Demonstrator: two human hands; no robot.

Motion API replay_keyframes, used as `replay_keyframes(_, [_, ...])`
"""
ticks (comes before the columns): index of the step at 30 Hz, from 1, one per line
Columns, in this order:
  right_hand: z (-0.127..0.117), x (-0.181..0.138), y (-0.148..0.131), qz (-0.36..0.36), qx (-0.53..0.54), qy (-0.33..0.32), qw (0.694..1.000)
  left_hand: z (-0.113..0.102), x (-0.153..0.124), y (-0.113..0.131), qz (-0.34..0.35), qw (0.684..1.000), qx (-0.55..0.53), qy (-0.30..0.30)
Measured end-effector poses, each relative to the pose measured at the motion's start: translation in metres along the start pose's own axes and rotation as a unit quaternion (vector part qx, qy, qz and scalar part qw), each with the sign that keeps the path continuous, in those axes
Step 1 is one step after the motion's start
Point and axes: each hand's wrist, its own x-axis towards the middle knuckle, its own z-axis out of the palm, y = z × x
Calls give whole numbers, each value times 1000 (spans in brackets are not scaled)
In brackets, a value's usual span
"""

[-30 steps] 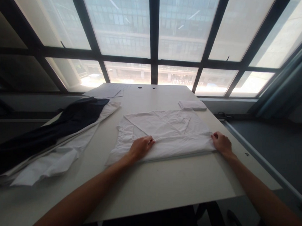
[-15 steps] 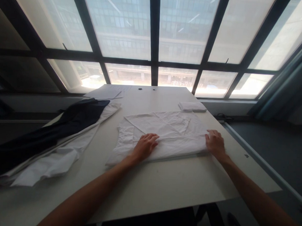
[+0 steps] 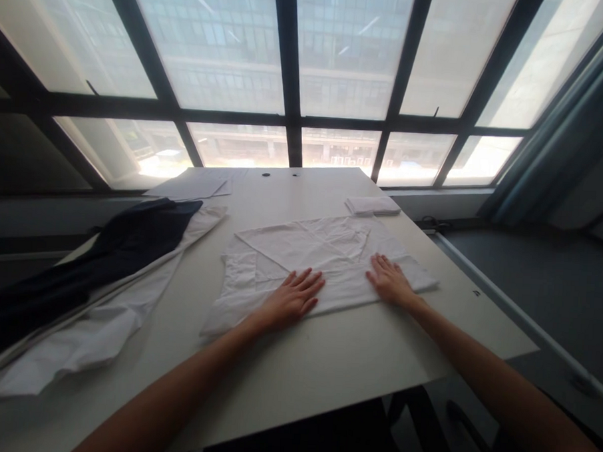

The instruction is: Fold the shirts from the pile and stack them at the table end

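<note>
A white garment (image 3: 301, 242), partly folded over itself, lies flat on the white table (image 3: 325, 367). My left hand (image 3: 293, 295) rests palm down on its near folded strip, fingers spread. Further right along the same strip, my right hand (image 3: 389, 280) lies flat with its fingers extended. Both hands press on the cloth and neither grips it. The garment's right end reaches past my right hand, and its left end shows gathered fabric. Its exact kind I cannot tell.
Dark trousers-like clothing (image 3: 131, 245) and white cloth (image 3: 91, 340) lie along the table's left side. A small folded white cloth (image 3: 373, 206) sits at the back right, and paper sheets (image 3: 188, 184) at the back left. Large windows stand behind the table.
My right hand has moved left from the garment's right end onto its near strip and flattened. My left hand's fingers have spread out on the cloth. The view has turned slightly right.
</note>
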Motion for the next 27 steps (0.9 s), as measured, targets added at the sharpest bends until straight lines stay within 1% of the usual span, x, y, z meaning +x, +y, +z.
replay_keyframes(2, [-6, -1, 32, 45, -25, -5, 999, 1, 0, 0, 0, 1000, -4, 4])
replay_keyframes(4, [-8, -3, 56, 86, -50, 13, 995, 1, 0, 0, 0, 1000, -8, 6])
replay_keyframes(7, [-7, -6, 76, 119, -60, 33, 990, 1, 0, 0, -3, 1000, -13, 6])
replay_keyframes(10, [-5, -7, 83, 124, -56, 34, 990, -1, -8, -2, -13, 1000, -17, 4])
replay_keyframes(12, [-4, -8, 83, 127, -58, 33, 990, -4, -20, -6, -25, 1000, -14, 2])
replay_keyframes(17, [2, -7, 86, 137, -63, 39, 988, -16, -69, -26, -72, 997, 19, -6])
replay_keyframes(21, [9, -6, 94, 124, -69, 50, 989, -23, -109, -45, -116, 992, 44, -2])
replay_keyframes(25, [14, -6, 99, 111, -72, 69, 989, -24, -137, -62, -174, 984, 31, -7])
replay_keyframes(27, [16, -5, 101, 103, -71, 79, 989, -23, -148, -71, -208, 978, 7, 2])
